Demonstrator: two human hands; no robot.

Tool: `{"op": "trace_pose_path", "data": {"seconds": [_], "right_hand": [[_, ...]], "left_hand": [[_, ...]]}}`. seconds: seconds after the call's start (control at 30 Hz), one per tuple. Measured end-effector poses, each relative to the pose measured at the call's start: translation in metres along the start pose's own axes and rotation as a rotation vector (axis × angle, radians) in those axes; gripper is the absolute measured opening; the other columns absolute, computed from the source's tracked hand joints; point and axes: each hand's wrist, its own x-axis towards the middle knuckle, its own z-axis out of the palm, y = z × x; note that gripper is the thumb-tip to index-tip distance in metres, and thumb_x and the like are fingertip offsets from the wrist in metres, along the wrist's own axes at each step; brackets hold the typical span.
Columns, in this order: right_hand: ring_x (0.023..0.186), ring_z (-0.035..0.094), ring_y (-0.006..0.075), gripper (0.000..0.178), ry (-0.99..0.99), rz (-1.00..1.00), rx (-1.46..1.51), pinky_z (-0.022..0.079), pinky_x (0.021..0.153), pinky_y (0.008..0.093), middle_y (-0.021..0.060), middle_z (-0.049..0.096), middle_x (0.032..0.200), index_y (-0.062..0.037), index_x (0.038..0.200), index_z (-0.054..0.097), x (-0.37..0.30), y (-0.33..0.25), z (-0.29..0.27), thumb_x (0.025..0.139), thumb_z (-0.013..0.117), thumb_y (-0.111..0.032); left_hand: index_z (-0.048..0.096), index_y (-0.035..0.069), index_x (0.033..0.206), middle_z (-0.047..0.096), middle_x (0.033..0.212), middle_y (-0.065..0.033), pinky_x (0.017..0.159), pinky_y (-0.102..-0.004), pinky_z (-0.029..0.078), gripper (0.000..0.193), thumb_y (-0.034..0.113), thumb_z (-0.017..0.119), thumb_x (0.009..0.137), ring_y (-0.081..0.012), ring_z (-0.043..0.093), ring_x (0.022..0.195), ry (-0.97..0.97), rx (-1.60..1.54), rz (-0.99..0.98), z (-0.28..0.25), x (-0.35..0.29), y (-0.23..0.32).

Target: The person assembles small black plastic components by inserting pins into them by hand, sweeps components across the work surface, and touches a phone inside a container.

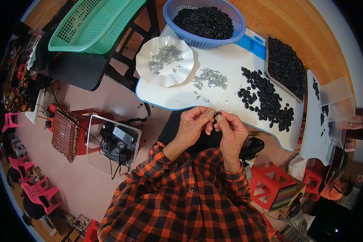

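At the front edge of the white table [171, 97], my left hand [191, 128] and my right hand [232, 133] meet with fingertips pinched together. Between them is a small black oval piece [217, 114], mostly covered by the fingers; its exact kind is too small to tell. Both hands are closed on it. Beyond the hands lies a loose scatter of small clear pieces [210, 78]. More of these sit in a white wavy-rimmed plate [144, 74] to the left. A spread of black oval pieces [270, 101] covers the table's right side.
A blue-purple basket [197, 41] heaped with black pieces stands at the back. A tray [286, 86] of black pieces is at the back right. Far left is a green basket [103, 38]. Red stools [270, 181] and a clear bin of cables [93, 141] stand beside me.
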Motion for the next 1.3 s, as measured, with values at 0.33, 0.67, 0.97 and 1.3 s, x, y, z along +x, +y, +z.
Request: {"op": "trace_pose_path", "data": {"seconds": [0.33, 0.67, 0.97, 1.3], "right_hand": [[0.066, 0.058, 0.0068, 0.012, 0.033, -0.171, -0.200, 0.046, 0.058, 0.0188, 0.0032, 0.059, 0.080, 0.0032, 0.094, 0.065, -0.003, 0.002, 0.002, 0.082, 0.064, 0.005], [0.063, 0.054, 0.0063, 0.011, 0.000, -0.362, -0.455, 0.044, 0.056, 0.0189, 0.0021, 0.059, 0.077, 0.0021, 0.092, 0.064, -0.003, -0.004, 0.001, 0.082, 0.065, 0.003], [0.063, 0.055, 0.0062, 0.014, -0.021, 0.085, -0.040, 0.045, 0.056, 0.0186, 0.0036, 0.063, 0.075, 0.0030, 0.097, 0.066, -0.003, -0.014, -0.002, 0.085, 0.064, -0.004], [0.061, 0.056, 0.0061, 0.013, -0.014, 0.071, -0.080, 0.045, 0.055, 0.0180, 0.0027, 0.063, 0.074, 0.0023, 0.096, 0.066, -0.005, -0.016, 0.001, 0.084, 0.065, -0.004]], "left_hand": [[0.060, -0.003, 0.093, 0.059, 0.072, -0.0021, 0.051, -0.0182, 0.048, 0.017, 0.013, 0.055, 0.094, -0.0049, 0.054, 0.059, -0.019, 0.293, 0.168, 0.004, -0.004, 0.006], [0.060, -0.003, 0.095, 0.059, 0.072, -0.0022, 0.050, -0.0190, 0.048, 0.016, 0.011, 0.053, 0.095, -0.0052, 0.055, 0.059, -0.092, 0.348, 0.192, 0.001, -0.005, 0.009], [0.059, -0.001, 0.097, 0.059, 0.081, -0.0024, 0.053, -0.0185, 0.048, 0.012, 0.008, 0.054, 0.093, -0.0052, 0.056, 0.063, -0.126, 0.397, 0.279, 0.001, -0.001, 0.009], [0.060, -0.003, 0.089, 0.056, 0.075, -0.0062, 0.049, -0.0221, 0.045, 0.008, 0.005, 0.058, 0.089, -0.0100, 0.057, 0.058, -0.083, 0.784, 0.500, 0.000, 0.000, 0.013]]}}
